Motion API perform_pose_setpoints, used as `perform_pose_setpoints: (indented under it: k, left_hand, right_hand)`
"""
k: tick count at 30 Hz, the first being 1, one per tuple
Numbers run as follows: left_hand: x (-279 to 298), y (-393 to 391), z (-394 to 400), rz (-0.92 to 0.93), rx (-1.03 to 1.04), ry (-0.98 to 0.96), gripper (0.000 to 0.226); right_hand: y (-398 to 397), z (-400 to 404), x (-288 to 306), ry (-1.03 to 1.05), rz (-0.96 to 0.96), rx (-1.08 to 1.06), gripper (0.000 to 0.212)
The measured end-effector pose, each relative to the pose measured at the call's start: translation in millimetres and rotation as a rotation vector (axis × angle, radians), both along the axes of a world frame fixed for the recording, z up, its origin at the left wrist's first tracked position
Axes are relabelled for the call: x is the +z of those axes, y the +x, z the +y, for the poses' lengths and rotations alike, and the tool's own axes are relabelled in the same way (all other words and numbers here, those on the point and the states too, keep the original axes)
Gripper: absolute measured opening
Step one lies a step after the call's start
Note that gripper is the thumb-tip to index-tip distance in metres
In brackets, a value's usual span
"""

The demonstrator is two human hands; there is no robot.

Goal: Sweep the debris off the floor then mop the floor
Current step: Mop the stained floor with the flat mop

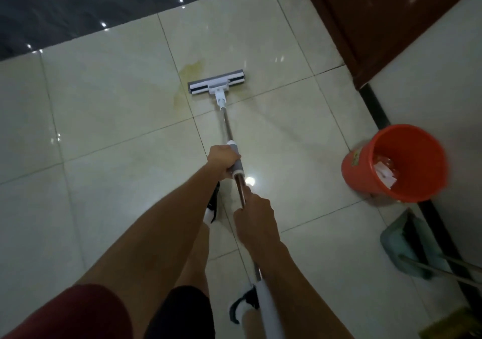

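Note:
A flat sponge mop lies with its grey and white head on the pale tiled floor, just right of a yellowish stain. Its metal pole runs back toward me. My left hand grips the grey sleeve on the pole. My right hand grips the pole lower down, closer to my body. The white end of the handle passes beside my legs.
An orange bucket with white scraps inside stands at the right by a black skirting strip. Behind it lies a teal dustpan with a long handle. A brown wooden door is at the upper right; dark tiles lie at the upper left.

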State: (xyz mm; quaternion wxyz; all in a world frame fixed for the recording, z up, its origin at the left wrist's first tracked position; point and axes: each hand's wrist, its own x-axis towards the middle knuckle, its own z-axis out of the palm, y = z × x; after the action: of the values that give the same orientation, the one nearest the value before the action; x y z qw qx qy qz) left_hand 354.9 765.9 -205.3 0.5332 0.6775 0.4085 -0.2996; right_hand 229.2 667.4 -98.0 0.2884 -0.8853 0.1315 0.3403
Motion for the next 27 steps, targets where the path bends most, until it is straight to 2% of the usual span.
perform_pose_setpoints:
  k: [2,5,7,10,14,17,21,24,27]
  left_hand:
    - [-1,-37,-11,0.02,0.034,0.023,0.031]
    - [1,-74,-28,0.001,-0.067,0.123,0.02]
    - [0,-87,-35,-0.004,-0.111,0.124,0.023]
    - [-5,-86,-39,-0.006,-0.083,0.091,0.036]
    - [-20,-64,-27,-0.035,-0.016,0.123,0.018]
    - [-25,-43,-12,-0.031,0.029,0.113,0.009]
    - [-32,13,18,-0.074,0.025,0.106,0.007]
    - [-37,80,52,-0.085,0.015,0.095,0.008]
    - [-42,164,94,-0.055,0.019,0.097,0.015]
  right_hand:
    - [-34,-16,-1,-0.012,-0.015,0.053,0.033]
    - [-67,-32,-1,-0.005,-0.014,0.09,0.036]
    - [-78,-39,1,-0.004,-0.008,0.1,0.043]
    - [-74,-43,1,-0.006,-0.011,0.109,0.05]
    - [-51,-32,-6,-0.004,0.046,0.103,0.055]
    - [-29,-17,-9,0.029,0.084,0.066,0.061]
    - [26,13,-14,0.045,0.006,0.088,0.059]
    - [91,48,-27,0.014,-0.038,0.111,0.055]
    - [168,91,-42,-0.01,-0.031,0.146,0.061]
